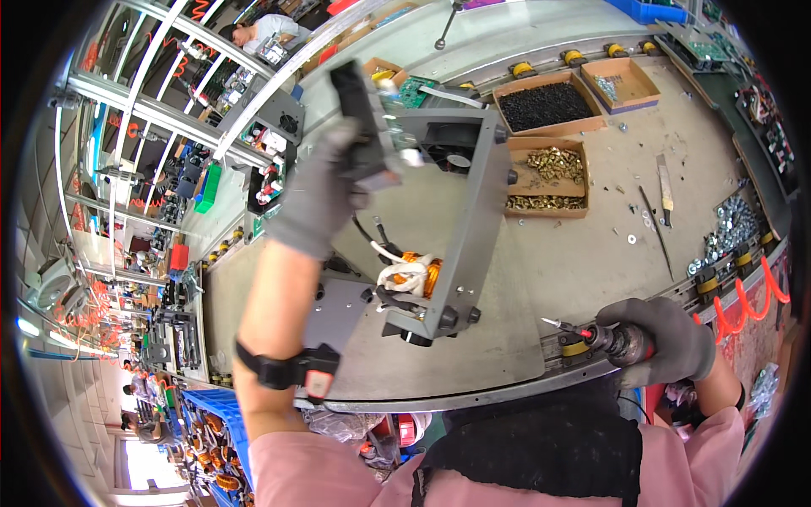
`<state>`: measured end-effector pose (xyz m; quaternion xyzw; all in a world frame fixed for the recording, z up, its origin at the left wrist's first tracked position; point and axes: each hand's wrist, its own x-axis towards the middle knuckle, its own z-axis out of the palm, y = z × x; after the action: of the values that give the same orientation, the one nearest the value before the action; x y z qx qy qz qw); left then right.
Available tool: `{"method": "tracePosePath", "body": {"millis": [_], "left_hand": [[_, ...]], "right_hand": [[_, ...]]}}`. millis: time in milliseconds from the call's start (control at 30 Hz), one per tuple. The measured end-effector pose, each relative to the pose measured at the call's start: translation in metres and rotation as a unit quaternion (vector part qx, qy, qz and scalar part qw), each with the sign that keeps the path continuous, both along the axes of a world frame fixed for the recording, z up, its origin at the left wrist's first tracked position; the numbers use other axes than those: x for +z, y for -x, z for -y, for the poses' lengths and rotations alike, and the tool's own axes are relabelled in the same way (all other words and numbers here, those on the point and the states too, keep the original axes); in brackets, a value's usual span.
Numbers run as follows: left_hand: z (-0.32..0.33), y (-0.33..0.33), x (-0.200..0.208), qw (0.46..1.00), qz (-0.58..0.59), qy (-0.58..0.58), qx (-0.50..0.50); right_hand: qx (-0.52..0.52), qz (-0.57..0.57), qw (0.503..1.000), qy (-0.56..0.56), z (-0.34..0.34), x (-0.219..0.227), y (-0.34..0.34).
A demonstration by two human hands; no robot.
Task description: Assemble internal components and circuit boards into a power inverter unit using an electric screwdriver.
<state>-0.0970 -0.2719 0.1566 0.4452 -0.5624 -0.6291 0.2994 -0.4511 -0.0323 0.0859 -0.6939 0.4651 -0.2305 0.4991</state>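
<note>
In a grey work glove, my left hand [317,190] is closed around a dark, blocky part [359,110], blurred by motion, with something pale and shiny on its right side. It is raised left of a grey metal equipment case [469,220], whose open frame holds a black fan [448,152] at the far end. At the case's near end sits a copper-orange coil [432,275] with white-sleeved wires [405,276]. My gloved right hand [663,338] grips a power screwdriver [621,342] at the bench's front edge, its bit pointing left, apart from the case.
Cardboard trays hold black screws [545,106], brass-coloured fasteners [553,165] and small silver parts [606,86]. A utility knife [665,190], a thin dark rod [655,232] and piled nuts [731,228] lie at right. A red coiled hose [743,300] hangs nearby. People work farther left.
</note>
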Motion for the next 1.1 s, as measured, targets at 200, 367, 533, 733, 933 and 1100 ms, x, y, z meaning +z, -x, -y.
{"method": "tracePosePath", "body": {"millis": [200, 367, 533, 733, 933, 1100], "left_hand": [[-0.013, 0.006, -0.045, 0.991, 0.133, 0.013, -0.022], [-0.017, 0.001, -0.039, 0.905, 0.408, 0.047, -0.112], [-0.003, 0.022, -0.061, 0.794, 0.578, 0.123, -0.142], [0.011, 0.013, -0.091, 0.682, 0.608, 0.275, -0.299], [0.008, 0.001, -0.104, 0.722, 0.572, 0.275, -0.276], [0.012, -0.006, -0.118, 0.851, 0.511, 0.011, -0.117]], "right_hand": [[-0.071, 0.006, 0.997, 0.023, -0.019, -0.001, 0.031], [-0.095, 0.002, 0.993, 0.064, -0.009, -0.007, 0.043], [-0.065, -0.049, 0.996, 0.040, 0.018, 0.000, 0.046], [-0.063, -0.107, 0.992, 0.016, 0.075, -0.012, 0.042], [-0.030, -0.146, 0.989, -0.023, 0.133, -0.034, 0.027], [0.052, -0.197, 0.976, -0.080, 0.158, -0.040, 0.017]]}}
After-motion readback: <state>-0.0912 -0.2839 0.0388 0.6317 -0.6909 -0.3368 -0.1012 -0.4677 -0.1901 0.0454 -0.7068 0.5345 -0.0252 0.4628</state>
